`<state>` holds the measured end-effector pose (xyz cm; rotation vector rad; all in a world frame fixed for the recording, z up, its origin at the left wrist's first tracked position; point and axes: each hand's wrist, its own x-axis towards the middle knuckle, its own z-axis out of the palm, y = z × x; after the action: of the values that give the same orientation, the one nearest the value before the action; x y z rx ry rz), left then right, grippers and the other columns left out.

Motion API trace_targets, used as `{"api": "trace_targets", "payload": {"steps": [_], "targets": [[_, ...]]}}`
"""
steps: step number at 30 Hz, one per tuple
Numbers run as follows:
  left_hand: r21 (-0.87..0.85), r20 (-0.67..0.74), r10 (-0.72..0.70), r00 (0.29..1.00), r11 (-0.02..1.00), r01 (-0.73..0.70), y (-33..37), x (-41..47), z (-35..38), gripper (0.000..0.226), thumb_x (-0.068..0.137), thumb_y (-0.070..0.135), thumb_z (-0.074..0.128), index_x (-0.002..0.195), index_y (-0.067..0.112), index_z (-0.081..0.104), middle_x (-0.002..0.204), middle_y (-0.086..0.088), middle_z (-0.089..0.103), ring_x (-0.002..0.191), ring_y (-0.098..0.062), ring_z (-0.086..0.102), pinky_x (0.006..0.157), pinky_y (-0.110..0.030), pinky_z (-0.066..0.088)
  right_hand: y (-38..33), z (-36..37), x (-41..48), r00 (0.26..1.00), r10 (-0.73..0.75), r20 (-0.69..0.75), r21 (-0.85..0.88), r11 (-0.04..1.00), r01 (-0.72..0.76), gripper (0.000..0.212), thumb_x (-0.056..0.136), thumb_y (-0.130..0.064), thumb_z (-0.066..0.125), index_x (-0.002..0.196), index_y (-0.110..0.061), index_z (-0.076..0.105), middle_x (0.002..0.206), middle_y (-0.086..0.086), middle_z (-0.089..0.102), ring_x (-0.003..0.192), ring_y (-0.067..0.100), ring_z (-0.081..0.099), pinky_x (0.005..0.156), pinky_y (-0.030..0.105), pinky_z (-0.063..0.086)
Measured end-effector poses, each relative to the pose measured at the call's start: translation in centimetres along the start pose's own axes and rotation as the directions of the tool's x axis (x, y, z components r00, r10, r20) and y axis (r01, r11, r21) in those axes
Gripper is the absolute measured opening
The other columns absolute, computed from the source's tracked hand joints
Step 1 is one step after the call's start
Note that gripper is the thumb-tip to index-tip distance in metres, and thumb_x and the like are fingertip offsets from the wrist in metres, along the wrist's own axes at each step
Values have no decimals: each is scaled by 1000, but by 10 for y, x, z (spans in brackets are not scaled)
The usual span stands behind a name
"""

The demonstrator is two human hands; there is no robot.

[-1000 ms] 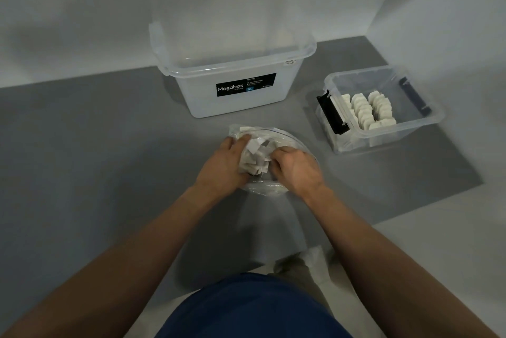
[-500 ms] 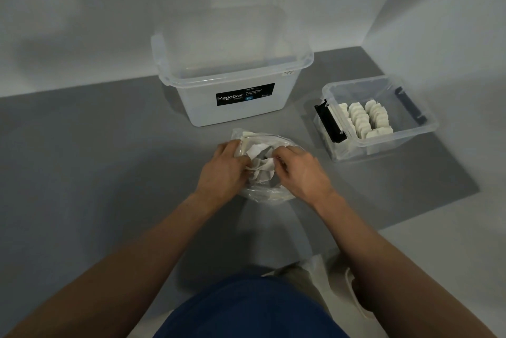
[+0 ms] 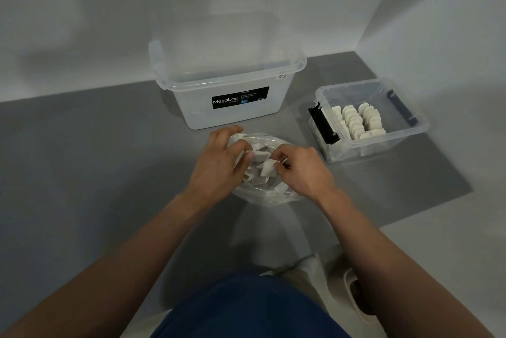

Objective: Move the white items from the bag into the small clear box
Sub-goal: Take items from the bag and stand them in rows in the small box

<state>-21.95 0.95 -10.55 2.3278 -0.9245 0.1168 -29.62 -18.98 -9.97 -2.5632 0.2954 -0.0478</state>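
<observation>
Currently picking: left hand (image 3: 217, 163) has its grip closed on the plastic bag (image 3: 262, 196), right hand (image 3: 302, 172) pinches a white tea bag (image 3: 267, 170); next, lift it into the small clear box (image 3: 383, 147).

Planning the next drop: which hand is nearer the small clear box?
Right. The right hand pinches a white item in the bag, just left of the small clear box; the left hand grips the bag's rim farther left.
</observation>
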Motion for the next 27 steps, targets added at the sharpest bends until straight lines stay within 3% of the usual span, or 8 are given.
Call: {"api": "trace_targets", "payload": {"steps": [3, 7, 13, 15, 18, 22, 27], "targets": [[-19, -38, 0, 999, 1000, 0, 10, 4, -8, 18, 103, 29, 53, 106, 16, 65, 119, 0, 63, 110, -21, 54, 89, -37, 50, 2, -5, 1, 1000, -3, 21, 1, 1000, 3, 20, 88, -17, 73, 106, -24, 76, 99, -7, 76, 88, 13, 71, 84, 34, 58], [-65, 29, -71, 997, 995, 73, 16, 7, -14, 17, 105, 33, 49, 108, 20, 60, 90, 3, 68, 80, -20, 64, 70, -38, 53, 5, -11, 2, 999, 1, 52, 6, 1000, -1, 16, 88, -25, 76, 104, -25, 78, 99, -6, 76, 89, 13, 70, 86, 36, 57], [-163, 87, -148, 985, 973, 160, 11, 8, -8, 11, 99, 22, 62, 105, 16, 69, 90, 2, 69, 77, -17, 68, 73, -41, 59, 6, -16, 0, 997, -18, 81, -11, 1000, 19, 24, 96, -16, 65, 115, -23, 77, 114, -4, 76, 104, 15, 69, 93, 23, 50], [-164, 99, -183, 978, 967, 197, 10, 9, -7, 12, 95, 17, 67, 106, 16, 72, 92, 4, 68, 78, -13, 64, 76, -27, 56, 6, -18, 0, 998, 4, 62, 22, 1000, -6, 22, 97, -18, 66, 115, -23, 77, 112, -5, 76, 102, 13, 70, 95, 27, 52], [-183, 112, -244, 963, 948, 262, 8, 11, -9, 17, 90, 13, 72, 105, 19, 74, 85, 13, 65, 72, 0, 59, 69, -5, 42, 4, -23, 1, 1000, 8, 26, 52, 999, -10, 20, 96, -21, 66, 112, -24, 77, 105, -7, 78, 96, 10, 71, 94, 30, 54], [-213, 118, -251, 961, 939, 271, 8, 13, -11, 9, 89, 19, 75, 97, 23, 76, 72, 21, 62, 66, 5, 58, 66, -9, 42, 1, -30, 0, 1000, 21, -17, 97, 995, -19, 19, 95, -21, 67, 111, -23, 77, 100, -8, 77, 91, 6, 70, 90, 25, 54], [-213, 131, -252, 959, 938, 275, 9, 16, -13, 19, 96, 26, 67, 112, 24, 78, 97, 5, 70, 86, -11, 64, 84, -27, 51, -1, -40, 1, 997, 24, -73, 147, 989, -13, 17, 93, -21, 72, 109, -23, 77, 97, -9, 76, 89, 1, 70, 88, 20, 55]]}}
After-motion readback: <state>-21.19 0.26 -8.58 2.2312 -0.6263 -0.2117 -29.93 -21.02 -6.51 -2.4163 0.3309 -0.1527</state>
